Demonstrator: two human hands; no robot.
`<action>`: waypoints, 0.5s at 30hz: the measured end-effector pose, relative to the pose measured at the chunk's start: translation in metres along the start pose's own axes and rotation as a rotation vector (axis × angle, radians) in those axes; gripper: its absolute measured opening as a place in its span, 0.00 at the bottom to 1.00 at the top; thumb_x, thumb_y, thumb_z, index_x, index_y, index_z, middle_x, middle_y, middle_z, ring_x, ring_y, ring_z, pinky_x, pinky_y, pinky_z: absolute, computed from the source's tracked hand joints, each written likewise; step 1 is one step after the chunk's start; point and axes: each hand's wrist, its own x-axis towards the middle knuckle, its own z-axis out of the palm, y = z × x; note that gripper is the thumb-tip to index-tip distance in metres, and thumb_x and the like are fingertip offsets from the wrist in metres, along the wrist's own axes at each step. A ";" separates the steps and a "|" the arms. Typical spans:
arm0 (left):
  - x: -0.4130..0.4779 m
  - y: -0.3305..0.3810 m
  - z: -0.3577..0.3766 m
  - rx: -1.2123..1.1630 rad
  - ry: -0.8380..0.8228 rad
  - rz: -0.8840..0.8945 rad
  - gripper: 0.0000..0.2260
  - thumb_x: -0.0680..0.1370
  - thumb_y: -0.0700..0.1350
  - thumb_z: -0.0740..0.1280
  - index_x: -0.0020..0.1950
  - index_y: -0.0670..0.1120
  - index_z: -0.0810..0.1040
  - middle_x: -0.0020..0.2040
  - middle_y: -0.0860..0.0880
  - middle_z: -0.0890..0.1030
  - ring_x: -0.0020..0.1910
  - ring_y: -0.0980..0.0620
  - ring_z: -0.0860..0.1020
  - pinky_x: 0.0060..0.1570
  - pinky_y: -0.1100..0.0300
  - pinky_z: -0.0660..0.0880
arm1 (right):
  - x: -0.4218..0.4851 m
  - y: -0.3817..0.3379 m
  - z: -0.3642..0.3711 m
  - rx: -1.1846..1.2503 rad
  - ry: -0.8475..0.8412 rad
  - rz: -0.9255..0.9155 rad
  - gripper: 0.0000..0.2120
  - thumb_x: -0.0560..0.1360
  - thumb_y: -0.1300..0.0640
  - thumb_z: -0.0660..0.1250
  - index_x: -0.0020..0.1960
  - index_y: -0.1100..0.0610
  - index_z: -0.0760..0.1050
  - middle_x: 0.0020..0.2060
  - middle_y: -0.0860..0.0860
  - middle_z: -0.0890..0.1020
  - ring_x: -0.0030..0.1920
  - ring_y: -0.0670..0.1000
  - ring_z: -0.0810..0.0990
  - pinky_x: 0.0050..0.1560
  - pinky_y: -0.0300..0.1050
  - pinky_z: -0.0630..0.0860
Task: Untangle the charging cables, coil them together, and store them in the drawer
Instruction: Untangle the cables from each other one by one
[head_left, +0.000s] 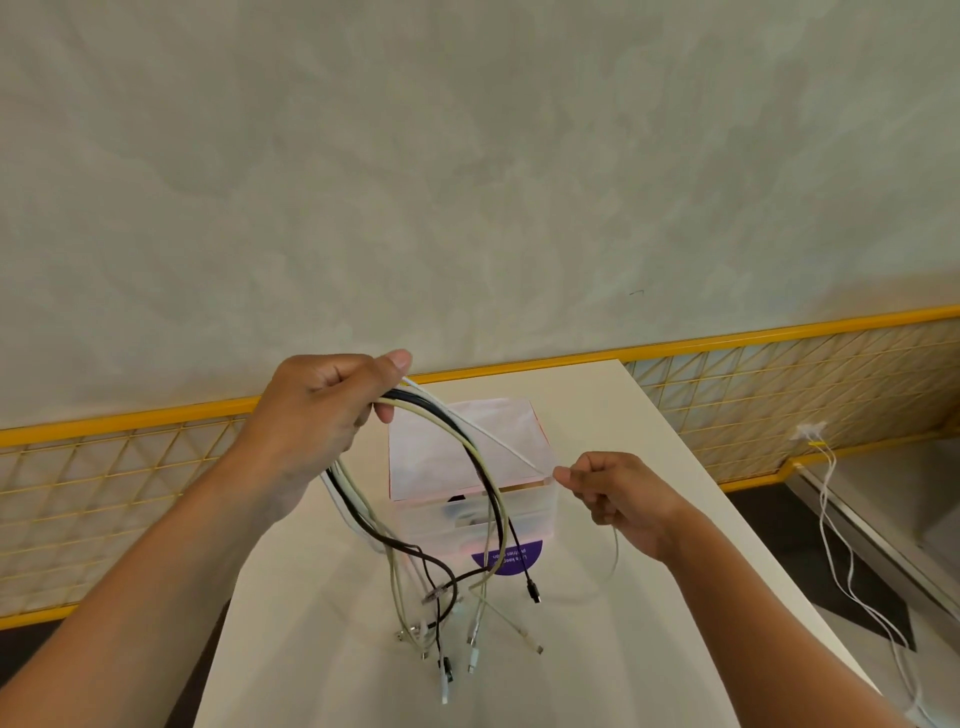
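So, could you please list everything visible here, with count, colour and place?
cable bundle: several, black, white and cream, hanging from the left hand, plug ends on the table
single white cable: one, pulled taut between both hands
drawer box: one, translucent, mid-table behind the cables
purple label: one, on the table by the box
table: one, white
railing: yellow mesh, behind the table
wall cables: two, white, far right
left hand: grip shut on the bundle
right hand: pinching the white cable
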 end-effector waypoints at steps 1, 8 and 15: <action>0.001 0.001 -0.001 -0.004 0.000 0.003 0.22 0.75 0.56 0.69 0.32 0.38 0.78 0.28 0.45 0.60 0.25 0.52 0.55 0.26 0.62 0.55 | 0.000 0.004 -0.001 0.014 -0.011 0.010 0.20 0.76 0.60 0.73 0.27 0.54 0.73 0.27 0.50 0.67 0.30 0.49 0.60 0.30 0.41 0.59; -0.004 -0.003 0.008 0.031 -0.026 -0.006 0.21 0.76 0.55 0.69 0.31 0.40 0.79 0.27 0.48 0.59 0.27 0.51 0.56 0.31 0.57 0.55 | 0.001 0.021 0.007 -0.207 0.127 -0.071 0.13 0.74 0.61 0.76 0.34 0.59 0.75 0.25 0.44 0.76 0.28 0.42 0.71 0.32 0.34 0.68; -0.004 -0.003 0.009 0.056 -0.036 -0.053 0.22 0.77 0.57 0.68 0.29 0.44 0.79 0.25 0.52 0.59 0.26 0.52 0.56 0.31 0.57 0.54 | -0.002 0.020 0.011 -0.366 0.002 -0.038 0.08 0.76 0.58 0.73 0.39 0.58 0.80 0.36 0.48 0.83 0.36 0.47 0.79 0.37 0.35 0.73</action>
